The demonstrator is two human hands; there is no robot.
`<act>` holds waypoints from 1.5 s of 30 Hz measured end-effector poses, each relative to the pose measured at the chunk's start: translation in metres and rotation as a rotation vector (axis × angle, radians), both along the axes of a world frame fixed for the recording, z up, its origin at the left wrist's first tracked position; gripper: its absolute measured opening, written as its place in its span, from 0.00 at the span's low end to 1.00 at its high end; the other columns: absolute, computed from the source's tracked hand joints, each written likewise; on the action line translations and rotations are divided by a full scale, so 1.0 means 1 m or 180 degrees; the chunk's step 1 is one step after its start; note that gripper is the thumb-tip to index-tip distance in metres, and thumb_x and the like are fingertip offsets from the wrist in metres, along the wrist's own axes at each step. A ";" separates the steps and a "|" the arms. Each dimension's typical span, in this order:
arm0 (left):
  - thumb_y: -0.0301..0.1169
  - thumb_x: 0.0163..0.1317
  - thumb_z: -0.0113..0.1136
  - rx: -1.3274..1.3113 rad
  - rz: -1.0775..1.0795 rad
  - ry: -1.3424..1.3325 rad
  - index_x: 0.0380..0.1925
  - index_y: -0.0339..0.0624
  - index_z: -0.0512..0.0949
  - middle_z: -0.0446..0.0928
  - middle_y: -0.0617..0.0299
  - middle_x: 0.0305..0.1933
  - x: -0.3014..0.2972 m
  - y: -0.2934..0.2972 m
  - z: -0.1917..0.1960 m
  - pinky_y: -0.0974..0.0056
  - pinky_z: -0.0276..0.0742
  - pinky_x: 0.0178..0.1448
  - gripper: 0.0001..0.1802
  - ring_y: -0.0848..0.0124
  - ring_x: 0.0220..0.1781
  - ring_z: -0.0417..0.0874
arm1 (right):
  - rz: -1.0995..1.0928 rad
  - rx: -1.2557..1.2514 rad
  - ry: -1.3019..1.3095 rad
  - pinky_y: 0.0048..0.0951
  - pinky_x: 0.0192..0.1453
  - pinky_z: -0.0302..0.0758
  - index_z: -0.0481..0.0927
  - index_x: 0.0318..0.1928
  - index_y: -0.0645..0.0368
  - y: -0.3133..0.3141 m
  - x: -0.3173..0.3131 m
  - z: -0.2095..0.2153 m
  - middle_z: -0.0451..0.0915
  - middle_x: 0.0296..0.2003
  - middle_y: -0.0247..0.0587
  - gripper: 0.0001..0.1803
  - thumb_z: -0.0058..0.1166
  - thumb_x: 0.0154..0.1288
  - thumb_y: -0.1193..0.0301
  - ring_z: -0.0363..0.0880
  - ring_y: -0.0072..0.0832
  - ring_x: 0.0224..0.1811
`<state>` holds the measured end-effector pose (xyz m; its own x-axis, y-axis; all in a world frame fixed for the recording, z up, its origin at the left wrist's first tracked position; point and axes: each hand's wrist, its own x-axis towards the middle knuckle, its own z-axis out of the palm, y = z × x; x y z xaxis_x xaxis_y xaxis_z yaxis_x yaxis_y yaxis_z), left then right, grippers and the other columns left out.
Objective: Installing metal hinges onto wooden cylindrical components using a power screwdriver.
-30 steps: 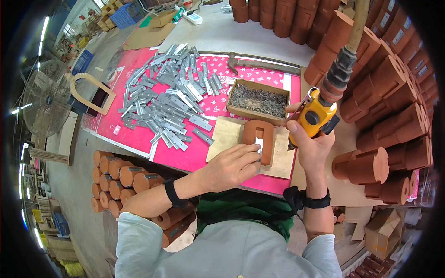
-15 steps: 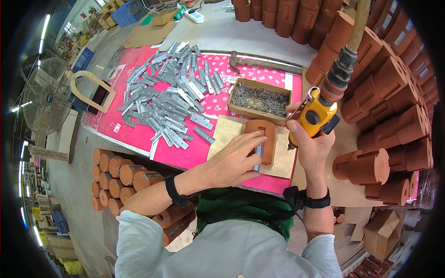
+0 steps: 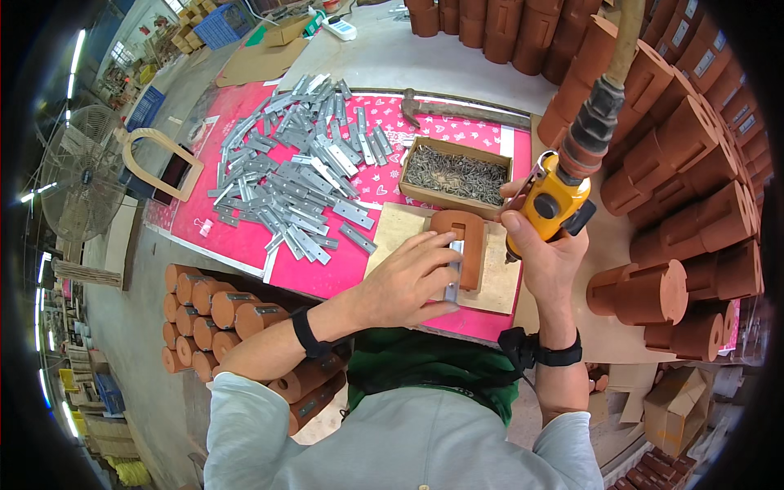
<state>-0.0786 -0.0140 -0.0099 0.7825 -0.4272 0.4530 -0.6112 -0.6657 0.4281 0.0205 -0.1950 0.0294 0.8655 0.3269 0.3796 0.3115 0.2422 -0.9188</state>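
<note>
A reddish-brown cylinder (image 3: 470, 255) with a slot along its side lies on a pale wooden board (image 3: 400, 237) in front of me. My left hand (image 3: 412, 279) holds a small grey metal plate (image 3: 455, 273) at the cylinder's left side, the fingertips along the plate and the thumb by its near end. To the right, my right hand (image 3: 549, 257) grips a yellow power screwdriver (image 3: 552, 202), its dark tip pointing down and apart from the cylinder. A thick hose rises from the tool's top. Part of the plate is hidden under my fingers.
Loose metal plates (image 3: 302, 175) are heaped on the pink table cover. Behind the board stands a cardboard box of screws (image 3: 457, 173), with a hammer (image 3: 457, 110) beyond. More brown cylinders (image 3: 645, 294) are stacked at the right; others (image 3: 212, 310) lie below the table's left edge.
My left fingers have drawn back slightly to the left, baring more of the metal plate. The power screwdriver has shifted slightly left in my right hand.
</note>
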 end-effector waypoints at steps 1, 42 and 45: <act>0.34 0.46 0.72 -0.0020 -0.0003 0.0027 0.41 0.41 0.72 0.71 0.53 0.53 0.001 0.001 0.000 0.48 0.66 0.63 0.24 0.50 0.64 0.69 | 0.0000 0.0020 0.0097 0.23 0.47 0.75 0.70 0.47 0.63 0.000 0.000 0.000 0.80 0.41 0.38 0.20 0.65 0.56 0.76 0.77 0.19 0.41; 0.26 0.47 0.62 0.0109 0.0890 0.1169 0.29 0.36 0.79 0.80 0.47 0.30 0.162 0.036 -0.051 0.55 0.76 0.42 0.08 0.53 0.36 0.82 | -0.0110 -0.0012 0.0067 0.21 0.44 0.75 0.70 0.45 0.63 -0.004 0.006 0.018 0.80 0.40 0.37 0.18 0.64 0.56 0.77 0.76 0.17 0.38; 0.25 0.48 0.61 0.0017 0.1020 0.0902 0.27 0.35 0.76 0.79 0.48 0.28 0.157 0.040 -0.044 0.55 0.75 0.40 0.06 0.53 0.34 0.82 | -0.0120 -0.0033 0.0040 0.21 0.44 0.75 0.71 0.46 0.63 -0.002 0.006 0.019 0.80 0.40 0.36 0.18 0.64 0.56 0.77 0.76 0.17 0.38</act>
